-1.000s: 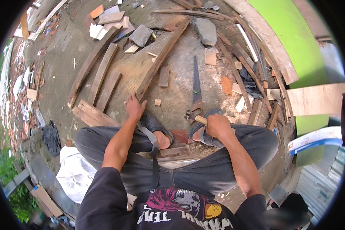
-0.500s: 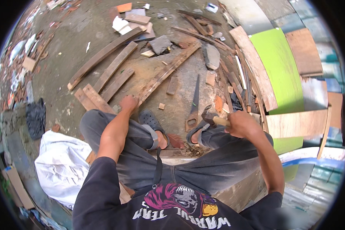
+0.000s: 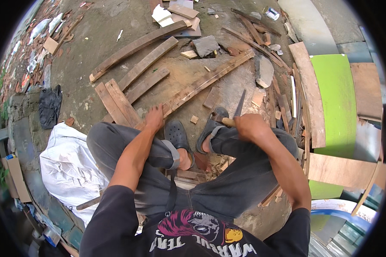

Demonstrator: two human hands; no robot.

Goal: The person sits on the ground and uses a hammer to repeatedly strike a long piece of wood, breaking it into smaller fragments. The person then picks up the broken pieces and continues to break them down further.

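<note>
My left hand [image 3: 154, 118] is closed on the near end of a long wooden batten [image 3: 206, 81], which slants away to the far right over the ground. In my right hand [image 3: 252, 127] is a hammer, gripped by its wooden handle [image 3: 228, 122]. The hammer's dark head is hard to tell apart from the dark clog behind it. Past that hand shows the blade of a handsaw [image 3: 240, 104]; the hand and knee hide its handle. A small wood block [image 3: 194, 119] and a short board piece [image 3: 211, 97] lie right of the batten.
Several boards [image 3: 148, 84] lie to the left, near a white sack [image 3: 68, 167]. Ahead are broken stone slabs [image 3: 206, 46] and wood scraps. On the right stand a green panel [image 3: 333, 98] and plywood sheets [image 3: 343, 170]. My clogs [image 3: 176, 135] rest between batten and saw.
My right hand has brought the hammer inward to the left, now covering the saw's handle. My right foot has drawn closer to the left one. My left hand stays on the batten; the view has shifted.
</note>
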